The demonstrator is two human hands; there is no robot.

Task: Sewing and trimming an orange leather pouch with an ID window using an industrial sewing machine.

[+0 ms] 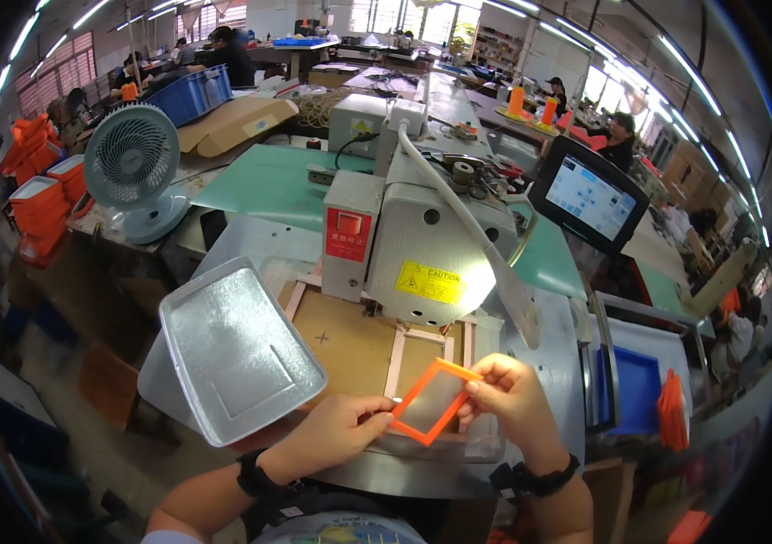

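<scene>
An orange rectangular frame with a see-through middle [415,430] is held up between my two hands, tilted, in front of the sewing machine [436,245]. My left hand [339,430] pinches its lower left side between thumb and fingers. At its upper right corner, my right hand [506,397] grips it the same way. Behind the frame lies a brown board [336,340] with pale pink strips [397,361] forming a rectangle below the machine head. Left of my left hand rests a grey shallow tray [236,349] with a shiny bottom.
A fan [132,163] and stacked orange pieces [40,204] stand at the left. A lit screen [593,195] is mounted right of the machine. Further right are a blue tray [632,392] and hanging orange pieces [672,412]. Other people work at tables farther back.
</scene>
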